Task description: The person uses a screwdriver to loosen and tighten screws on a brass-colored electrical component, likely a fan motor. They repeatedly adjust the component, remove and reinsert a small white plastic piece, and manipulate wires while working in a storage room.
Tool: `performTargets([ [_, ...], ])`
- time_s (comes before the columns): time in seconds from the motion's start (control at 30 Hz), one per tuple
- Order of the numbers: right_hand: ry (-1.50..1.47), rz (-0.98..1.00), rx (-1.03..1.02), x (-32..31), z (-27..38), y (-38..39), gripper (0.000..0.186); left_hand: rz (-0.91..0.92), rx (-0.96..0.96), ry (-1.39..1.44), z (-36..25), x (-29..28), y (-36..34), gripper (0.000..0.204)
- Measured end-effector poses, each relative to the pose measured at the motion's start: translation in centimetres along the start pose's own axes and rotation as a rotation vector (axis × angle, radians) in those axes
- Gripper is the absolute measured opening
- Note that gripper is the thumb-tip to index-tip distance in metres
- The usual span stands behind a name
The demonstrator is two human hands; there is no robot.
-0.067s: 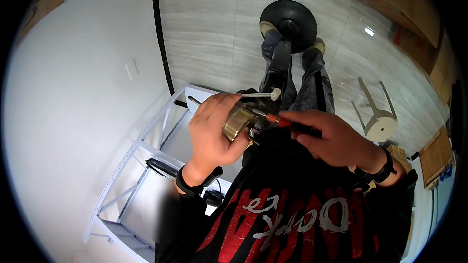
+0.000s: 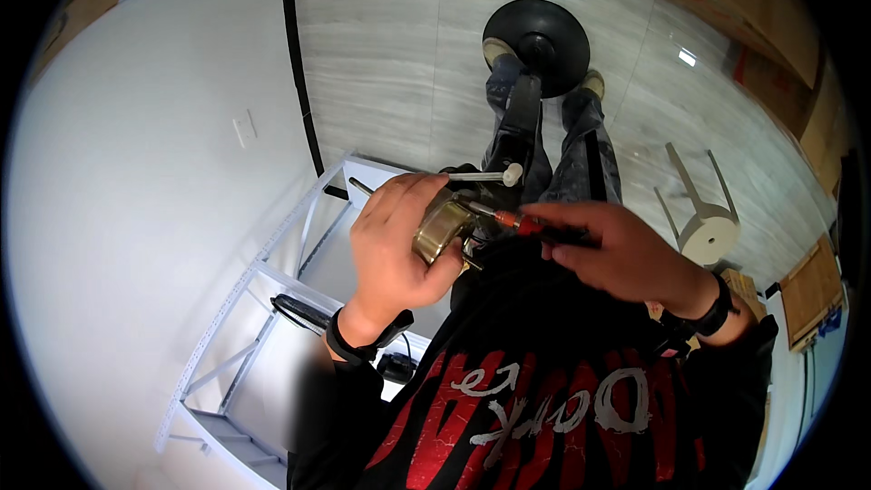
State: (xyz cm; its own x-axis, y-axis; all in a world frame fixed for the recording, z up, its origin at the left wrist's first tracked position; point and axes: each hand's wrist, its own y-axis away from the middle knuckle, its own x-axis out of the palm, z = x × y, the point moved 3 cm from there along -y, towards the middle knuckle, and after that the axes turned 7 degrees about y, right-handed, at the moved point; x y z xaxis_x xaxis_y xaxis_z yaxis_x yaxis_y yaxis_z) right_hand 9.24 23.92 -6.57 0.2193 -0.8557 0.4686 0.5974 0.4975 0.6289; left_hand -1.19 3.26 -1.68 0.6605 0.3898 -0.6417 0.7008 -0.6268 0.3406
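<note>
My left hand [image 2: 392,240] is wrapped round a fan motor [image 2: 442,229] with a brass-coloured metal housing. Thin shafts stick out at its upper left and lower right, and part of the body is hidden under my fingers. My right hand [image 2: 610,249] grips a screwdriver [image 2: 519,221] with a red and black handle. Its metal shank points left, and the tip meets the motor's right side, though the exact contact spot is too small to make out. Just above the motor, a metal rod ends in a white knob [image 2: 513,174]. Behind it stands a black pole [image 2: 522,118] between my legs.
The pole rises from a round black base [image 2: 537,47] on the tiled floor by my feet. A white shelf rack [image 2: 259,308] is at left, against the white wall. On the right are a small pale stool [image 2: 709,234] and cardboard boxes [image 2: 726,0].
Almost nothing differs. My right hand has shifted very slightly with the screwdriver, while my left hand keeps its hold on the motor.
</note>
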Motion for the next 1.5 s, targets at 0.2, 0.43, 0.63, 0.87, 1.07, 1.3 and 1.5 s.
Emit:
performTargets([
  [0.2,-0.245,0.19,0.408,-0.7,-1.4,-1.3,0.028,-0.008,0.029,-0.018,0.2,0.2,0.1,0.053],
  [0.43,0.243,-0.11,-0.026,1.5,0.5,-0.8,0.022,0.009,0.033,-0.021,0.4,-0.2,0.2,0.049],
  [0.63,0.504,-0.192,-0.156,1.8,0.6,-1.0,0.022,-0.014,0.063,-0.031,0.6,-0.5,-0.2,0.047],
  [0.87,0.988,-0.349,-0.386,2.7,0.7,-0.8,0.03,-0.039,0.059,0.008,1.3,-0.5,-0.3,0.047],
  [1.07,1.444,-0.425,-0.565,3.4,1.8,0.1,0.036,-0.023,0.049,-0.007,1.1,-0.5,-0.4,0.047],
  [1.3,1.525,-0.488,-0.754,2.6,3.4,-0.5,0.028,-0.016,0.05,0.002,1.4,-0.5,-0.2,0.05],
  [1.5,1.301,-0.391,-0.513,0.2,2.3,-0.7,0.024,0.008,0.029,0.026,0.6,-0.4,-0.6,0.053],
])
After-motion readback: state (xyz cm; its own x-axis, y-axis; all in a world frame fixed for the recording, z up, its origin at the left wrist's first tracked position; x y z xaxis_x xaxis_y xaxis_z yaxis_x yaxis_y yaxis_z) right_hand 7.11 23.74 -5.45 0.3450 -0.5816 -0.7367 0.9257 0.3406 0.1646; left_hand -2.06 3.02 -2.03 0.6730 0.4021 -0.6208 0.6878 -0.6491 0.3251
